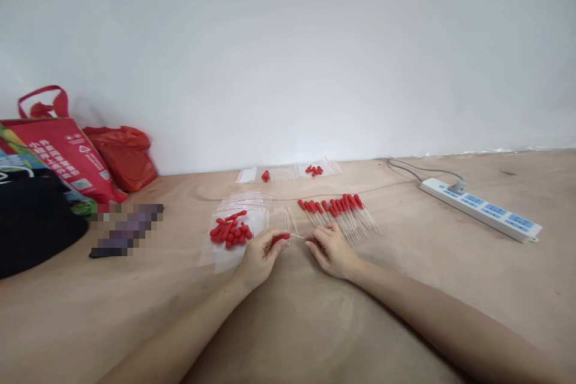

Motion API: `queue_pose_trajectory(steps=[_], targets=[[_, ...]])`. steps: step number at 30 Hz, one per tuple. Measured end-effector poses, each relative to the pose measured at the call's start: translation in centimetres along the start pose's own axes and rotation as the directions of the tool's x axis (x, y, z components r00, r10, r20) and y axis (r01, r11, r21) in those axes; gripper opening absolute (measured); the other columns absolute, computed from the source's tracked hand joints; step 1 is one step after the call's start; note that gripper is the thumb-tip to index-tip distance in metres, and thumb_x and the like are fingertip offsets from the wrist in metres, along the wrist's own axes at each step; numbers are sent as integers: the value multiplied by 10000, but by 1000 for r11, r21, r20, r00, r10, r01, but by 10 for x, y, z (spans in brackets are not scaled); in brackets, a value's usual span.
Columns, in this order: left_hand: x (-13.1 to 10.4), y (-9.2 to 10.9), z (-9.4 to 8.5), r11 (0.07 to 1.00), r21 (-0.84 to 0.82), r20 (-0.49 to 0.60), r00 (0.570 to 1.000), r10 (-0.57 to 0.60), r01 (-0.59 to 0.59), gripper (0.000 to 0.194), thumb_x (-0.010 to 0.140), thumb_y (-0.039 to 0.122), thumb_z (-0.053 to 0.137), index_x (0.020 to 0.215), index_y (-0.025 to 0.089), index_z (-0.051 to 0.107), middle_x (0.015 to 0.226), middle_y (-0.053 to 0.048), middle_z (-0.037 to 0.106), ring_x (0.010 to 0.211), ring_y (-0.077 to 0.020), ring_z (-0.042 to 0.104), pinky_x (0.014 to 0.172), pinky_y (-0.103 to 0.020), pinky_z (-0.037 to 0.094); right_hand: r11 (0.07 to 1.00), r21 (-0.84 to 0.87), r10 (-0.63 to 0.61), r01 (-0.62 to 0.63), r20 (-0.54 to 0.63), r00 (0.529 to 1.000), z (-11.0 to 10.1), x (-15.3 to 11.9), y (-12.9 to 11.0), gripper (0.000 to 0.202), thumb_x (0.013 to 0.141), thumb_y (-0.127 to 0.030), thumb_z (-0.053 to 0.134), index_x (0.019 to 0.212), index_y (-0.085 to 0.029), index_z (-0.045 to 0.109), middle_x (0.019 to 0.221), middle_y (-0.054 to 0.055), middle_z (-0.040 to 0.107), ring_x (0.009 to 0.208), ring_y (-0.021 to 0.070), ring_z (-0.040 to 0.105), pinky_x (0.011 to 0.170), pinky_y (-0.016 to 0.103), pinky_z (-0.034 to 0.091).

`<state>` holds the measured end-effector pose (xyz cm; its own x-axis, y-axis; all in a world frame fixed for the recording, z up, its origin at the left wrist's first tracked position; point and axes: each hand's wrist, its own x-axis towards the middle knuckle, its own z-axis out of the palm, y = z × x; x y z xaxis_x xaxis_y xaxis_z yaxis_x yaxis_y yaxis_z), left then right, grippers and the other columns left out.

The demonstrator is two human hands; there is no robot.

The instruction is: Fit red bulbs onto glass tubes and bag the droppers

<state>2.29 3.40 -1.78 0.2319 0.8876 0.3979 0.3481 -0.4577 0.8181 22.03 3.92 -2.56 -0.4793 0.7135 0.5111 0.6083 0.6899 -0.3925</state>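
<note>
My left hand (261, 255) is closed around a red rubber dropper bulb (281, 239). My right hand (333, 250) pinches the thin end of a clear dropper tube (297, 236), whose other end meets the bulb between my hands. I cannot tell how deep the tube sits in it. Left of my left hand, loose red bulbs (229, 233) lie heaped on clear zip bags (243, 199). Bare tubes (279, 216) lie just beyond my fingers. Past my right hand, several droppers with red bulbs fitted (344, 207) lie side by side, bulbs pointing away.
Farther back are more red bulbs (314, 170) on a bag, and more tubes (282, 174). A white power strip (481, 209) with a grey cord is at right. At left stand a red tote bag (67, 153), a red plastic bag (121, 156) and a black item (38, 222).
</note>
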Motion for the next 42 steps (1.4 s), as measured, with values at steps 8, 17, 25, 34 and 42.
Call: queue_pose_trajectory(steps=[8, 17, 25, 34, 42], targets=[[-1, 2, -3, 971, 203, 64, 991, 116, -126, 191, 827, 277, 452, 834, 166, 607, 676, -18, 615, 610, -130, 595, 576, -231, 483, 996, 4, -88, 88, 69, 994, -3, 1, 3, 168, 855, -196, 396, 901, -185, 557, 799, 27, 612, 720, 126, 539, 728, 286, 291], [-3, 6, -5, 913, 333, 167, 968, 188, -235, 192, 841, 235, 419, 826, 172, 599, 696, -24, 600, 625, -123, 551, 587, -224, 436, 978, -89, -178, 189, 118, 977, -10, 2, 5, 239, 810, -111, 388, 911, -181, 593, 790, 31, 613, 683, 125, 508, 715, 301, 252], [-7, 5, -4, 894, 335, 234, 946, 226, -297, 181, 842, 234, 416, 846, 171, 586, 725, -34, 585, 666, -128, 546, 616, -230, 436, 964, -135, -211, 229, 136, 968, -10, 0, 3, 271, 744, -53, 375, 877, -164, 583, 757, 38, 594, 667, 130, 484, 668, 294, 239], [-9, 13, -4, 858, 324, 301, 903, 305, -398, 171, 842, 198, 397, 821, 155, 560, 710, -43, 565, 629, -124, 531, 575, -214, 423, 996, 90, -37, 20, 190, 981, -9, -1, -11, 197, 836, -159, 358, 754, -170, 536, 698, 14, 599, 645, 125, 521, 663, 259, 301], [-10, 9, -5, 842, 312, 323, 883, 342, -440, 154, 840, 183, 400, 842, 158, 552, 731, -45, 568, 646, -126, 532, 593, -219, 429, 978, 170, 79, -122, 240, 967, -7, 4, -19, 226, 824, -155, 381, 695, -173, 566, 667, -3, 615, 632, 122, 543, 696, 252, 338]])
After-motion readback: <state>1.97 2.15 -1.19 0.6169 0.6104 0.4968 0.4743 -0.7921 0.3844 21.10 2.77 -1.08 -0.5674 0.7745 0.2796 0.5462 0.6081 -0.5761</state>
